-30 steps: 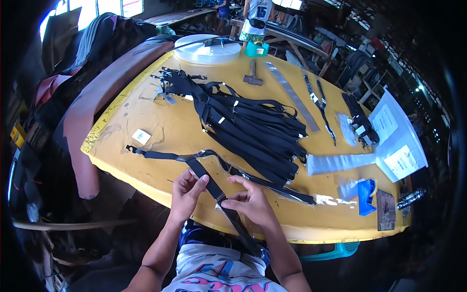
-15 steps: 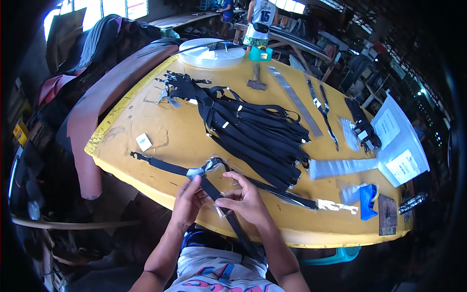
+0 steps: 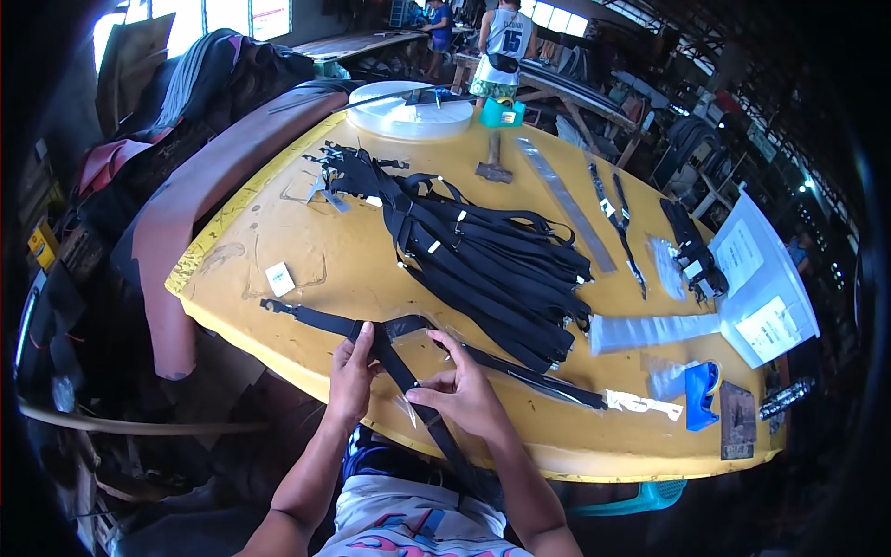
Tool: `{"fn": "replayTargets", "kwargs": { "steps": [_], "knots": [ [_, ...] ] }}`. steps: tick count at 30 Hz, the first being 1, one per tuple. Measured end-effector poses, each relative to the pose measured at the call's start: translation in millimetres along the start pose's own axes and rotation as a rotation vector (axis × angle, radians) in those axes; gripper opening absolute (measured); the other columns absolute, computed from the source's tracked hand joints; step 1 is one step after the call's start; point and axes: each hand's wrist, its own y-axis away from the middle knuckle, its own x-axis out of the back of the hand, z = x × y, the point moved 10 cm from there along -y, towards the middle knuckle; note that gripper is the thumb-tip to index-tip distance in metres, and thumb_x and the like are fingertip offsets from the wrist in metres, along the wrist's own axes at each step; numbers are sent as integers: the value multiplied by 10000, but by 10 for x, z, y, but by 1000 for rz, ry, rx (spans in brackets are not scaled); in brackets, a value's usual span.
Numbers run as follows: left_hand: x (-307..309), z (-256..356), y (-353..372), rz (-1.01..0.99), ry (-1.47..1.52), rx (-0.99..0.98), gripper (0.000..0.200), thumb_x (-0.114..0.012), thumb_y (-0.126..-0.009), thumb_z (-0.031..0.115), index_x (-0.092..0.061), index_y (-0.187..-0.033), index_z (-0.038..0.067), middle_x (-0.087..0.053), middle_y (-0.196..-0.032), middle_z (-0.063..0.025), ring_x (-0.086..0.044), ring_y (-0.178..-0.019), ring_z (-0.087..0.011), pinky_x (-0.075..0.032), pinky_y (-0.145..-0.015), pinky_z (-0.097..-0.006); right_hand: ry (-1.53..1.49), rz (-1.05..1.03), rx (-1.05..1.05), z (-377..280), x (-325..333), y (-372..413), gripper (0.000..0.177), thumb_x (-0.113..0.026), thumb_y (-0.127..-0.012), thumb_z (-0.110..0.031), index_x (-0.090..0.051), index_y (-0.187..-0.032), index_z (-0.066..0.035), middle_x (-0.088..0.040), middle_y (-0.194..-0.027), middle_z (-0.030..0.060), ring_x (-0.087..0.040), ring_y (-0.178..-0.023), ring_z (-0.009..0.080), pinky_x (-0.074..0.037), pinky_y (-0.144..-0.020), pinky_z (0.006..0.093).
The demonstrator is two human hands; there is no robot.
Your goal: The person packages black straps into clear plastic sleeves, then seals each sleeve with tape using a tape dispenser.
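A black strap (image 3: 399,369) runs diagonally between my hands and hangs over the table's front edge. My left hand (image 3: 351,379) pinches it where it crosses another black band, with the thumb on top. From that crossing, one arm with a hook-like end (image 3: 278,306) stretches left over the table. My right hand (image 3: 455,388) grips the strap lower down between thumb and fingers. Clear plastic film shows by the right fingers. Just beyond my hands lies a large bundle of black straps (image 3: 492,265) with small white tags.
The yellow table (image 3: 241,251) holds a white card (image 3: 279,278), a hammer (image 3: 494,169), a clear plastic strip (image 3: 566,204), a blue tape dispenser (image 3: 702,397) and a labelled white bin (image 3: 768,320). A round translucent lid-like disc (image 3: 408,116) sits at the back. Two people stand farther off.
My left thumb has moved up onto the crossing of the straps, and the shiny plastic piece there no longer shows. The right hand keeps its grip, shifted slightly. The view has tilted a little.
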Motion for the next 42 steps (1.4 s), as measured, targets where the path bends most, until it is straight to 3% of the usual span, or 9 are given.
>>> {"fn": "replayTargets", "kwargs": {
  "steps": [8,16,24,29,30,32,33,36,42],
  "knots": [
    [-26,38,90,-31,-94,-35,361,-609,-1102,404,-742,-1049,72,-755,-957,6,-650,-858,-56,-482,-757,-247,65,137,119,-147,-18,-109,1145,-887,-855,-43,-105,-1691,-79,-776,-933,133,-703,-844,96,-555,-821,260],
    [-128,78,246,-21,-188,-26,415,-601,-1106,426,-672,-892,78,-586,-767,51,-523,-738,-40,-426,-701,-249,-153,172,209,-149,-46,-212,1084,-848,-916,-82,-94,-1695,-73,-776,-937,142,-705,-849,110,-551,-816,262],
    [-290,212,368,-335,-212,-74,227,-725,-1037,151,-731,-1227,27,-768,-1140,-10,-666,-1015,-97,-503,-936,-287,-145,165,242,-93,43,-158,971,-781,-994,-157,-114,-1694,-72,-759,-893,117,-705,-823,98,-541,-771,265],
    [-127,149,319,-302,-317,-70,204,-732,-1029,132,-742,-1201,25,-771,-1138,-6,-664,-1031,-99,-501,-963,-298,565,233,135,-579,284,53,530,-708,-1051,-248,-545,-1513,-46,-759,-900,66,-694,-812,61,-538,-817,251],
    [-160,165,344,-320,-310,-66,202,-738,-1024,135,-743,-1195,26,-769,-1128,-1,-663,-1030,-98,-499,-962,-297,480,328,199,-757,397,61,369,-710,-1044,-251,-689,-1336,-26,-773,-984,95,-724,-910,103,-547,-884,300],
    [-207,153,401,-350,-305,-52,201,-745,-1020,138,-743,-1188,28,-768,-1118,4,-661,-1029,-97,-497,-961,-297,710,334,696,-1114,422,-19,374,-703,-1044,-314,-702,-1292,-34,-746,-1013,173,-753,-943,217,-561,-741,343],
    [-229,147,419,-374,-290,-43,206,-751,-1016,144,-742,-1185,27,-766,-1111,6,-659,-1024,-95,-496,-959,-294,626,159,747,-1081,378,-161,346,-693,-1053,-301,-705,-1287,-46,-743,-1075,153,-726,-999,192,-562,-793,363],
    [-323,196,492,-416,-295,-69,214,-761,-1011,151,-739,-1184,26,-761,-1098,7,-656,-1016,-93,-495,-954,-291,251,-316,329,-600,159,-472,367,-699,-1059,-304,-680,-1364,-100,-742,-1057,45,-667,-959,129,-544,-863,345],
    [-295,195,512,-400,-267,-62,231,-778,-999,152,-729,-1180,17,-754,-1077,-1,-651,-1000,-99,-495,-943,-296,199,-487,270,-401,71,-572,412,-751,-1024,-270,-664,-1389,-100,-720,-1029,6,-623,-913,72,-506,-777,265]
  ]
}}
